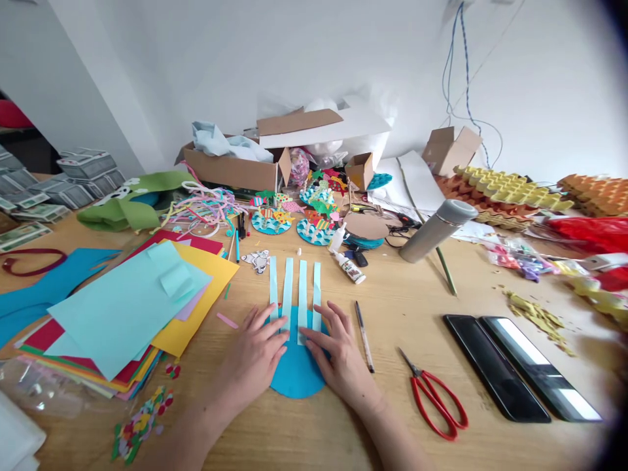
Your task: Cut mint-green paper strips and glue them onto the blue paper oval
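Hands lay flat: left hand (255, 356) and right hand (341, 356), fingers spread and gripping nothing, pressed the blue disc (297, 379) and pale strips (294, 294) mid-table. Judgement: firm, even fingertip pressure along each strip base, keeping spacing parallel, suited this step.

Left hand (255, 356) bare, no rings; right hand (338, 356) bare; forearms sleeveless

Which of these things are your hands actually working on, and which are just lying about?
In hand:
left hand
right hand
blue paper disc
pale blue strips

Lying about:
red scissors
pen
glue bottle
paper stack
grey flask
two phones
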The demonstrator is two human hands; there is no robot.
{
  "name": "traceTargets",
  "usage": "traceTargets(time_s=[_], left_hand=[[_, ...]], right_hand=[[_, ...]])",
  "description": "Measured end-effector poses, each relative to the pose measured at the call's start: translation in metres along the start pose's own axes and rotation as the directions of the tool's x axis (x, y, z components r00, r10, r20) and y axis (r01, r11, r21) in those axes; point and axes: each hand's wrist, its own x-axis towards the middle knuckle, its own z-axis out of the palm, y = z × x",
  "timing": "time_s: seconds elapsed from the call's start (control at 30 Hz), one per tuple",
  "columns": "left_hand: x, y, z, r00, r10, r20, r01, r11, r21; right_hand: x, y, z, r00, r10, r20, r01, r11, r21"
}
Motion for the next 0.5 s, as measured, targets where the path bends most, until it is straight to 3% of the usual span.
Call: traceTargets(time_s=[0.17, 0.5], left_hand=[[-0.0006, -0.0006, 0.0007, 0.998, 0.011, 0.063, -0.011, 1.000, 0.000], [-0.0013, -0.0003, 0.0017, 0.998, 0.025, 0.051, -0.024, 1.000, -0.010]], right_hand=[[0.0009, -0.0012, -0.0037, 0.999, -0.029, 0.023, 0.030, 0.999, -0.034], [0.0004, 0.0002, -0.0036, 0.999, -0.033, 0.029, 0.035, 0.997, -0.071]])
